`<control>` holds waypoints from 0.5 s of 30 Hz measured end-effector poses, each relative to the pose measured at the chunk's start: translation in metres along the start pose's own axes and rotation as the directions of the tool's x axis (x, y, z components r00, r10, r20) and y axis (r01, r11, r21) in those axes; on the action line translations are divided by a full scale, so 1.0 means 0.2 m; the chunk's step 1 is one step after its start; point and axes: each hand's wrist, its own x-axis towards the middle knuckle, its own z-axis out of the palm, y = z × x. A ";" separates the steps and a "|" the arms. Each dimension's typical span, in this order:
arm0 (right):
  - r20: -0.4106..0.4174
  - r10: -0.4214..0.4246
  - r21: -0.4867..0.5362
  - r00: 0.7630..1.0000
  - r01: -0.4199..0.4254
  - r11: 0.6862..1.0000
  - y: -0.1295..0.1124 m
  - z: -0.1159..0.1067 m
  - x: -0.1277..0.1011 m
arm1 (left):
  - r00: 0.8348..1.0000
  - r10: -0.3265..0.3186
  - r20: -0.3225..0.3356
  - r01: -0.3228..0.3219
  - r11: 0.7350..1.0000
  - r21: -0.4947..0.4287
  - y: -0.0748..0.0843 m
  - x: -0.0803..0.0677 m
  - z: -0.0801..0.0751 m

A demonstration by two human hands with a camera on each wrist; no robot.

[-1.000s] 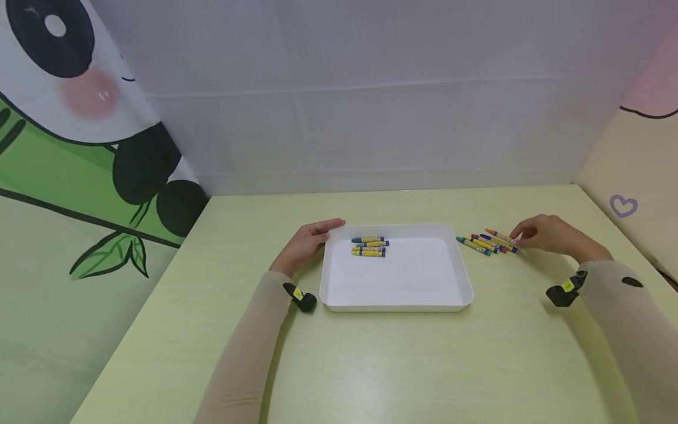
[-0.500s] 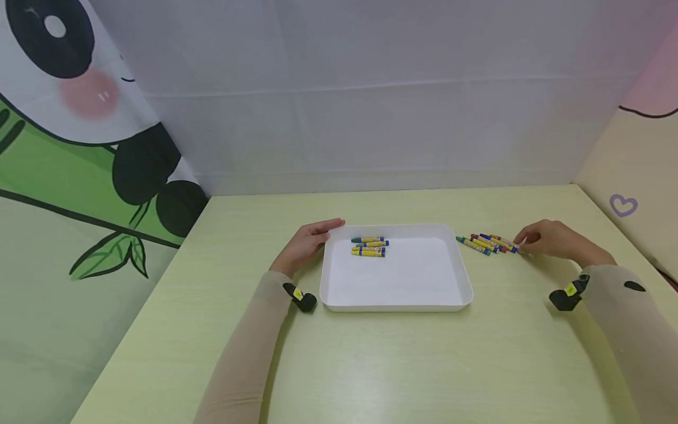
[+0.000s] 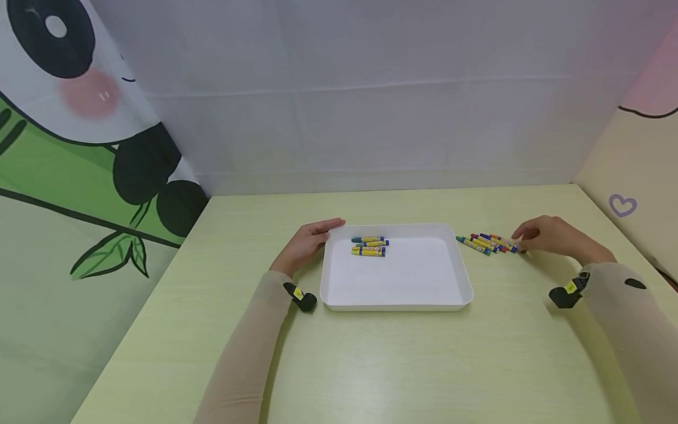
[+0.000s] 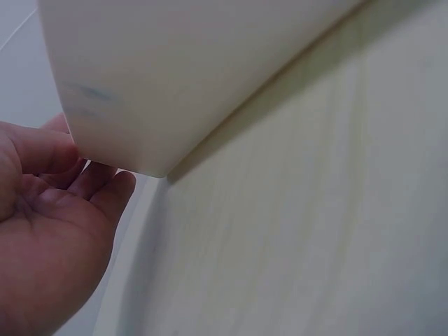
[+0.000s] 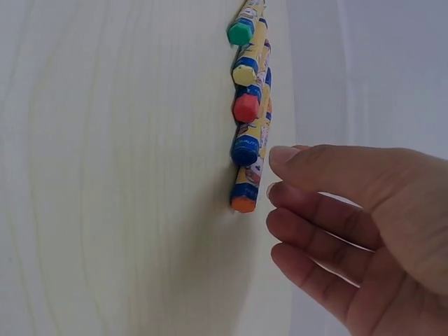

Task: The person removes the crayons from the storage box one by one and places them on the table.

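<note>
A white tray (image 3: 398, 306) stands mid-table, with a few yellow-wrapped crayons (image 3: 369, 246) in its far left corner. My left hand (image 3: 307, 240) rests open against the tray's far left corner. In the left wrist view its fingers (image 4: 105, 189) touch the tray wall (image 4: 196, 63). To the right of the tray, several loose crayons (image 3: 486, 243) lie side by side on the table. My right hand (image 3: 548, 235) is at their right end. In the right wrist view the thumb (image 5: 329, 168) and loosely curled fingers sit right beside the orange crayon (image 5: 245, 192), not closed on it.
The pale green table (image 3: 371, 365) is enclosed by a panda-print wall (image 3: 79, 129) on the left, a white back wall (image 3: 371, 106) and a beige wall with a heart (image 3: 623, 205) on the right. Black wrist cameras (image 3: 300, 296) (image 3: 565, 291) sit on both forearms.
My right hand drew back a little, then returned to the right end of the loose crayons, which now lie closer together. The left hand and the tray have not moved.
</note>
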 end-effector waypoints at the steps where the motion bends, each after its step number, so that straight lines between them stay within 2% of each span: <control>1: -0.004 -0.003 -0.003 1.000 0.003 1.000 -0.01 0.00 0.00 | 1.000 0.000 0.001 0.000 1.000 0.000 0.00 0.00 0.00; 6: -0.020 -0.030 -0.008 0.999 0.030 1.000 -0.07 -0.02 0.01 | 1.000 0.002 0.002 -0.002 1.000 -0.010 0.00 0.00 0.00; 15: -0.036 -0.096 0.039 0.995 0.098 0.994 -0.29 -0.06 0.04 | 1.000 0.003 0.007 -0.003 1.000 -0.015 0.00 -0.01 0.00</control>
